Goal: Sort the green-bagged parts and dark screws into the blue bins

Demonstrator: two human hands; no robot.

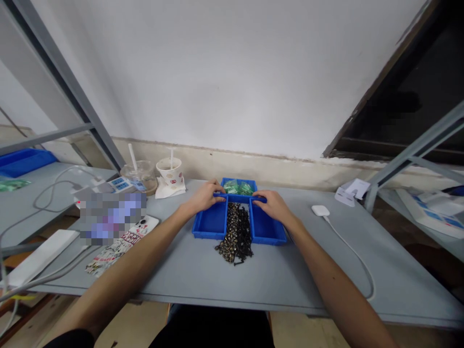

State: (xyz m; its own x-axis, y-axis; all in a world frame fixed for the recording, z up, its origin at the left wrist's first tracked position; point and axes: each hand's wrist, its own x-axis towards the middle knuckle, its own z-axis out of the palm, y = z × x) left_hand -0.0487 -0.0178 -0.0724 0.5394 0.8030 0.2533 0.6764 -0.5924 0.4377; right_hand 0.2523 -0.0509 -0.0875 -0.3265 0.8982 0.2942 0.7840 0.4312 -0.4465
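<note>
Left hand [209,195] and right hand [272,203] each pinch an end of a narrow blue plastic strip [239,198]; cannot tell whether it is a separate piece. Heap of small brassy and black metal screws [237,232] lies on the grey flat-topped bench [282,280], between a rectangular blue plastic tray [210,223] and a matching blue tray [267,228].

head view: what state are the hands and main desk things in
Left front tray: upright, open-topped
Right front tray: upright, open-topped
Back tray: upright, holding green packets
Screws: loose, heaped between front trays
Left hand: fingers at tray edges, grip unclear
Right hand: same
Paper cup: upright, straw in
Plastic cup: upright, straw in
Phone: lying camera side up
White device: cable attached
</note>
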